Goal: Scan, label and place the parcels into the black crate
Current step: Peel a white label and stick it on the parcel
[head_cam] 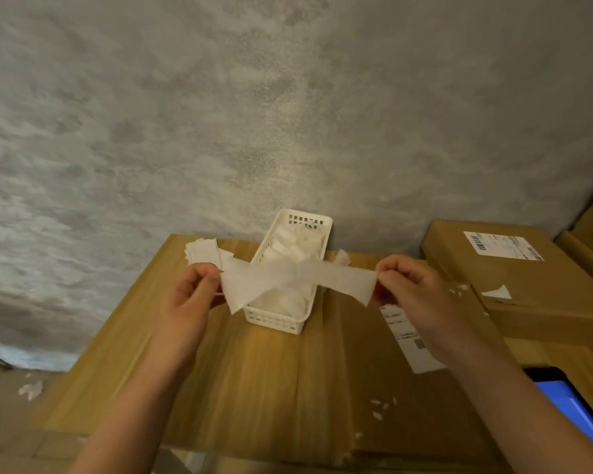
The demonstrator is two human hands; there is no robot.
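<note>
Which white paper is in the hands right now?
The twisted sheet stretched above the white basket, pinched by left hand and right hand; the stack lies untouched.

Mottled grey plaster wall [288,97]

We read this as a packing/storage room: stacked cardboard boxes [254,364] with a barcoded shipping label [503,245] on the right, bare grey plaster wall [220,114] behind, white basket [290,268] of paper slips.

A white slotted plastic basket [288,268] stands on a tan corrugated cardboard box [271,388]. Far right, a white shipping label [502,245] bears black barcodes. The wall [220,114] is mottled grey.
</note>
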